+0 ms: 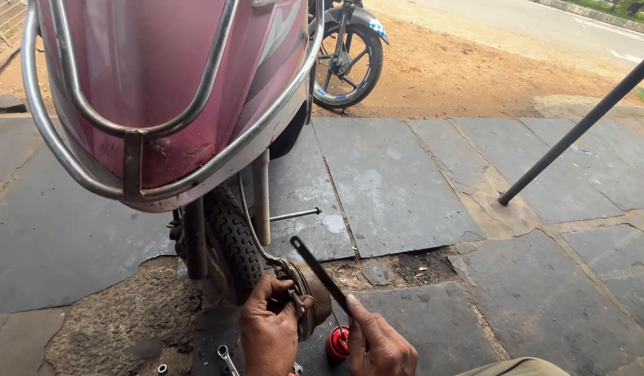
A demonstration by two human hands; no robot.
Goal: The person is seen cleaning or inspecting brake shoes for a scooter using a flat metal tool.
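Now the left hand [268, 334] grips the hub [309, 296]; the right hand [379, 345] clasps a rod [322, 276]. Slipping, the rod could jab fingers.

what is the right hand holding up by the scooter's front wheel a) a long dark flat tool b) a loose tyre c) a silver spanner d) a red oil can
a: the right hand grips a long dark flat tool that angles up toward the front wheel, while the red can and the silver spanner lie on the ground, and the left hand is at the wheel hub.
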